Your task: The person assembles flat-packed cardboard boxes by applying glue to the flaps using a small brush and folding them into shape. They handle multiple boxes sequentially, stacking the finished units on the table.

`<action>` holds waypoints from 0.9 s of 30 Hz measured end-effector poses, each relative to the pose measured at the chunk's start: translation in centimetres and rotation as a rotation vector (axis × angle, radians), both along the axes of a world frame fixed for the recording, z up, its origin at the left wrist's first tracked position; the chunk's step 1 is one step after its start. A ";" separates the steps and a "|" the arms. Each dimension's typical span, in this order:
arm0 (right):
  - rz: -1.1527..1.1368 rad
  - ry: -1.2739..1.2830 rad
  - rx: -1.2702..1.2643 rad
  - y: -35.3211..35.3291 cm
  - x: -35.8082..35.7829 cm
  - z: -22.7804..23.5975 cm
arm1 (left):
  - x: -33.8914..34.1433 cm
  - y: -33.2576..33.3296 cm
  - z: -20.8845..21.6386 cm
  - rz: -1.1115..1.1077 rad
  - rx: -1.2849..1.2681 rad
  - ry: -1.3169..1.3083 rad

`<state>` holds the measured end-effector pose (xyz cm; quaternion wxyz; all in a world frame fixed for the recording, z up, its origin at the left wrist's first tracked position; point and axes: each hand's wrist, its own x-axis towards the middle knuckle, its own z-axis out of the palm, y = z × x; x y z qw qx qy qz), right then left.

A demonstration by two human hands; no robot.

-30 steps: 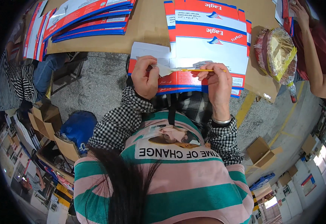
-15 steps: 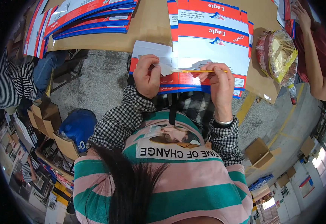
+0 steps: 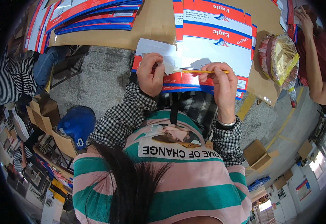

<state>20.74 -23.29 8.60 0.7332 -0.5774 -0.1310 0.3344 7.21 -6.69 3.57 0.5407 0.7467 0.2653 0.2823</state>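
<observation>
A flat, unfolded carton blank in white, red and blue lies at the table's near edge in front of me. My left hand is closed at its left part, with thumb and fingers pinching a whitish flap. Between the fingertips of my right hand is a thin yellow stick, held nearly level above the carton. Its pale tip points left and meets the flap's edge; whether it is a brush I cannot make out. The right hand's shadow falls on the white panel.
Stacked printed cartons lie at the table's far left. On the right stands a plastic-wrapped round tub with a bottle neck beside it. A co-worker's arm is at far right. Open cardboard boxes sit on the floor.
The view has shifted slightly, so the carton and table sit a little farther right. Both hands keep the same holds, and the stick's tip stays by the flap.
</observation>
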 end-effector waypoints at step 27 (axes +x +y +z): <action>0.131 -0.127 -0.041 0.2 0.2 2.3 | -0.1 0.0 0.4 -0.003 0.006 0.008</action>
